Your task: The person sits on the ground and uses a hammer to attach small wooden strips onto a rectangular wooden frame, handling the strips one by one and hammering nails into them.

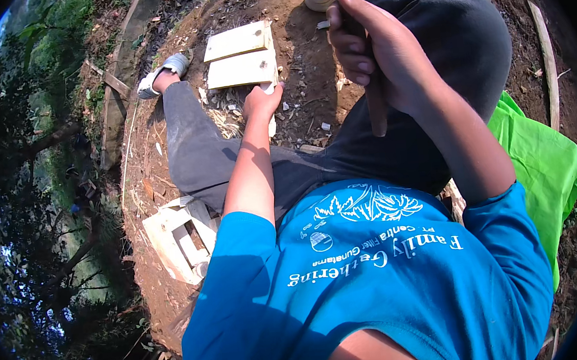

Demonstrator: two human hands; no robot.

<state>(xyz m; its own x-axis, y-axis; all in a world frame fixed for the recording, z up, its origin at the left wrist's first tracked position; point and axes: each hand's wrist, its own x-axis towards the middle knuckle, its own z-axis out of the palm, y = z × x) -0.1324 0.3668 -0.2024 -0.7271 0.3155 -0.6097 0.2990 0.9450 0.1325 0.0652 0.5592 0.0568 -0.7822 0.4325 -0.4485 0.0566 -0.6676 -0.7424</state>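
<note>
My left hand (263, 104) is closed on the near right corner of a small slatted piece of pale wood (241, 69). That piece has two flat boards side by side, with dark spots near their ends, fixed to a strip along the right. My right hand (387, 48), raised above my bent right leg, grips a tool by its brown wooden handle (377, 114). Metal shows at the tool's upper end, but the top edge of the picture cuts it off, so its kind cannot be made out.
Wood chips (228, 120) litter the brown soil around the slatted piece. Another pale wooden frame (170, 242) lies by my left elbow. Bright green cloth (534, 158) is spread at my right side. A long stick (546, 61) lies far right, and a weathered beam (118, 119) runs along the left.
</note>
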